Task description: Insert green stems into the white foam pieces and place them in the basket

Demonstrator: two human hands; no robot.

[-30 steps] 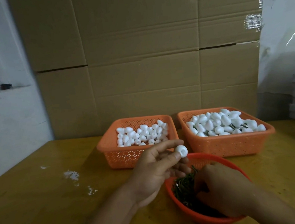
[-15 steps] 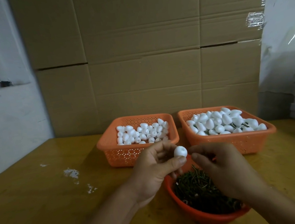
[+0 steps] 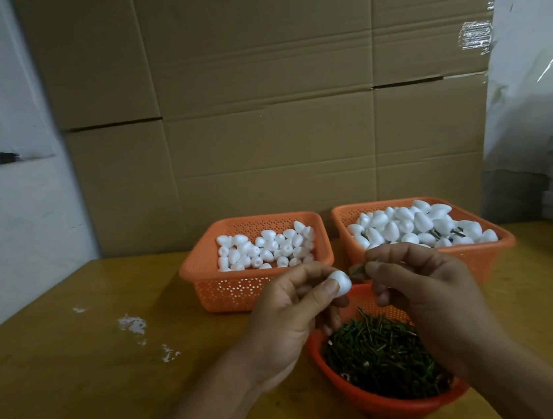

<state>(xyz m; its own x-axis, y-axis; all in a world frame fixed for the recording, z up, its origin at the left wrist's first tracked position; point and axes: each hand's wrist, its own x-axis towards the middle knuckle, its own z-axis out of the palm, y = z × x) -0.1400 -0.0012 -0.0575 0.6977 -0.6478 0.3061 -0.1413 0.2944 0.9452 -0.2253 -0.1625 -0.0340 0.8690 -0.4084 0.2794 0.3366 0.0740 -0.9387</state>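
A white foam piece [image 3: 340,282] is pinched in the left hand [image 3: 290,314], end turned rightward for insertion — a green stem [image 3: 358,270], apparently, is pinched in the right hand [image 3: 426,292] above the stem bowl [image 3: 376,401].

Two square baskets sit side by side at the back of the table [image 3: 64,388] — the left basket [image 3: 206,272] holds loose foam pieces [image 3: 265,248], and the right basket [image 3: 500,246] is piled with foam pieces that have stems in them [image 3: 418,224]. In front of them, nearer the person, a round bowl [image 3: 387,403] holds a heap of stems [image 3: 381,352]. Both hands are above the bowl — the left hand [image 3: 288,321] with one foam piece [image 3: 340,282], the right hand [image 3: 433,295] beside it. Cardboard boxes [image 3: 273,106] stand behind the baskets.
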